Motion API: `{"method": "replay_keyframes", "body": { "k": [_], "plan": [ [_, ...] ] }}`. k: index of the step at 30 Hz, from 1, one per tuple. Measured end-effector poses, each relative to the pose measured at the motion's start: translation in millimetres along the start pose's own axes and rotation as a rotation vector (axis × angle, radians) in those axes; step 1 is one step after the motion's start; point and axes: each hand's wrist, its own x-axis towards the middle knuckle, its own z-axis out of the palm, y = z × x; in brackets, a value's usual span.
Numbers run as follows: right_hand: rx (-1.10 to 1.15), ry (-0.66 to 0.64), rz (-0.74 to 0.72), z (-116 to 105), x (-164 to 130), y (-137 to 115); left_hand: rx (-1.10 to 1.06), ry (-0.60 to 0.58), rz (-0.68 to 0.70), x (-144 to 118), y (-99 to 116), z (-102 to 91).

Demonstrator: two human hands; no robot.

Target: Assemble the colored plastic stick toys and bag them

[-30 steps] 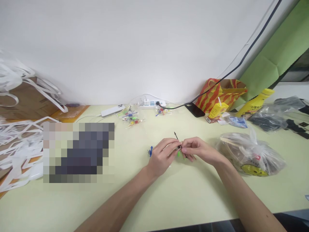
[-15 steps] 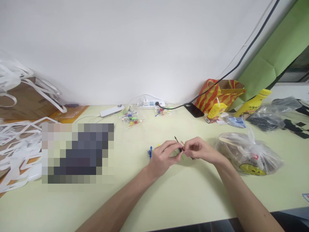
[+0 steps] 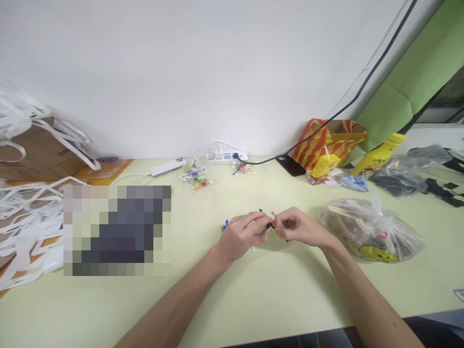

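My left hand and my right hand meet over the middle of the table. Both are closed, fingertips pinching a small black plastic piece between them; its exact shape is mostly covered. A thin light-green piece shows just below the fingertips. Beside my left hand's knuckles lies a blue arrow-tipped plastic piece, partly hidden by that hand. Other small coloured bits around the fingers are too small to make out.
Clear bags of coloured plastic pieces lie near a power strip at the wall. A black phone, a yellow drink carton and a tied plastic bag stand right. White straps and a pixelated dark area are left.
Both hands have shifted slightly left. My left hand now covers more of the blue piece, and the black piece has tilted a little between the fingertips.
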Motion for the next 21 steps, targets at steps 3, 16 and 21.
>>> {"method": "replay_keyframes", "body": {
  "k": [3, 16, 21],
  "plan": [
    [0.009, 0.007, -0.006, 0, 0, -1, -0.006, 0.007, 0.018, 1, -1, -0.8],
    [-0.083, 0.106, 0.002, -20, -20, -3, 0.206, 0.246, -0.235, 0, -48, -49.0],
    [-0.248, 0.313, -0.012, -22, -18, 2, 0.151, 0.183, -0.203, -5, -49, -50.6]
  ]
}}
